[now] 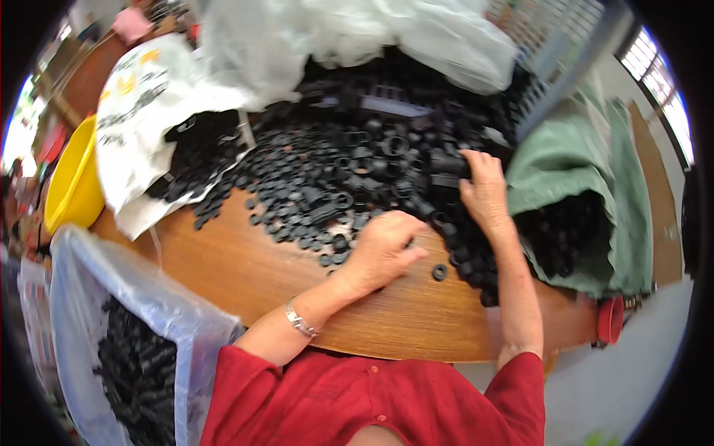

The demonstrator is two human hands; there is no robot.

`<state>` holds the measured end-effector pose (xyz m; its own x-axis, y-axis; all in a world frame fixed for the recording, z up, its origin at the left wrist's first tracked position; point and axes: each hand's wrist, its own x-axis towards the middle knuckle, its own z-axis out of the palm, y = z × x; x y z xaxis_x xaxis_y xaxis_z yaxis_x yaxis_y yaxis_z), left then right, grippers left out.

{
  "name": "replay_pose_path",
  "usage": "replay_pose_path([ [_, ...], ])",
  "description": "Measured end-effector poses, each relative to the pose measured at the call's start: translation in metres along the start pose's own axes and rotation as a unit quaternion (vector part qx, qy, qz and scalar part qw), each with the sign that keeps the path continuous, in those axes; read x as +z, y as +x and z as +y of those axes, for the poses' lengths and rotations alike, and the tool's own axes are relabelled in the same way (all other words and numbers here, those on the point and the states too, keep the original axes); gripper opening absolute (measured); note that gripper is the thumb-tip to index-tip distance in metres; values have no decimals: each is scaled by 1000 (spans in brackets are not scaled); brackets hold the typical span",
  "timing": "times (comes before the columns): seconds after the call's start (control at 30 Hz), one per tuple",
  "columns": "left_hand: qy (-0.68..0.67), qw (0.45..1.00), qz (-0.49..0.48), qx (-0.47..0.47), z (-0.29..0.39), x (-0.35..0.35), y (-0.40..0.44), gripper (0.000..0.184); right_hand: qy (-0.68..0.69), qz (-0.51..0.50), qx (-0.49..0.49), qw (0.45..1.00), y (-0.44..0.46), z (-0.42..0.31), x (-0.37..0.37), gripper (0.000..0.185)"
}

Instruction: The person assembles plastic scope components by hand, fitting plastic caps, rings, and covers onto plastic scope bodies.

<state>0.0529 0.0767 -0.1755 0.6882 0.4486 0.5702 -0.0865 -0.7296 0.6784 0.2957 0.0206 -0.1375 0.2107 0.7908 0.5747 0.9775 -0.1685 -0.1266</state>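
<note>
Small black plastic rings and caps (290,175) lie in a wide heap on the wooden table. My left hand (383,251) rests low over the near edge of the heap, its fingers curled and its thumb pointing right. A bit of black shows by its fingertips, but what it holds is mostly hidden. My right hand (485,189) reaches into the right side of the heap. Its thumb and fingers close at the end of a larger black cylindrical part (446,162). One loose black ring (439,272) lies on the wood between my forearms.
A white sack (123,134) spills black parts at the left, beside a yellow basin (74,182). A plastic-lined bin (201,327) of black pieces stands front left. A green sack (632,201) opens at the right. Clear plastic (446,37) and a grey crate (543,97) border the back.
</note>
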Motion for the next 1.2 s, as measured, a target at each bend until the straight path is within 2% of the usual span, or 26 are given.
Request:
replay_pose_path([
  [0.03,-28,999,9,-36,5,-4,3,40,30,10,16,999,-7,-7,-6,52],
  [0.1,-33,995,77,-49,16,-15,11,54,91,28,37,995,-21,-25,-23,57],
  [0.2,-141,974,101,-143,13,-20,14,78,84,56,-7,995,-41,-46,-39,53],
  [0.3,-392,881,-12,-265,17,-17,13,90,92,42,-70,992,-60,-69,-52,45],
  [0.33,-403,871,-71,-271,19,-12,13,94,111,33,-97,988,-66,-72,-53,46],
  [0.4,-422,839,-145,-313,29,-8,7,81,176,29,-121,976,-72,-78,-54,48],
  [0.47,-465,780,-183,-378,33,-9,8,64,291,11,0,957,-76,-82,-63,50],
  [0.5,-474,770,-186,-385,31,-9,8,63,343,4,60,937,-78,-82,-66,50],
  [0.53,-484,760,-189,-391,28,-8,8,62,477,-18,135,868,-81,-78,-64,46],
  [0.57,-493,749,-192,-399,26,-7,8,60,599,-40,205,773,-86,-75,-62,41],
  [0.63,-462,778,-189,-381,30,-4,5,58,636,-25,242,732,-83,-81,-73,35],
  [0.7,-458,788,-182,-369,40,-3,7,56,620,-38,222,751,-89,-77,-67,34],
  [0.73,-415,811,-207,-357,34,2,2,58,612,-46,212,760,-92,-74,-64,34],
  [0.83,-486,747,-253,-376,29,6,-3,61,684,-52,248,684,-95,-70,-57,32],
  [0.87,-532,704,-265,-389,30,3,-2,65,713,-49,231,660,-96,-67,-52,35],
  [0.97,-592,657,-269,-380,24,1,-2,75,751,-25,229,619,-94,-75,-50,39],
  [1.1,-588,663,-268,-379,25,4,-4,74,744,-79,271,605,-100,-75,-49,38],
  [1.13,-558,700,-266,-357,23,6,-5,70,741,-67,260,616,-102,-74,-45,37],
  [1.2,-574,689,-249,-367,31,6,-2,64,751,-75,272,597,-102,-72,-45,44],
])
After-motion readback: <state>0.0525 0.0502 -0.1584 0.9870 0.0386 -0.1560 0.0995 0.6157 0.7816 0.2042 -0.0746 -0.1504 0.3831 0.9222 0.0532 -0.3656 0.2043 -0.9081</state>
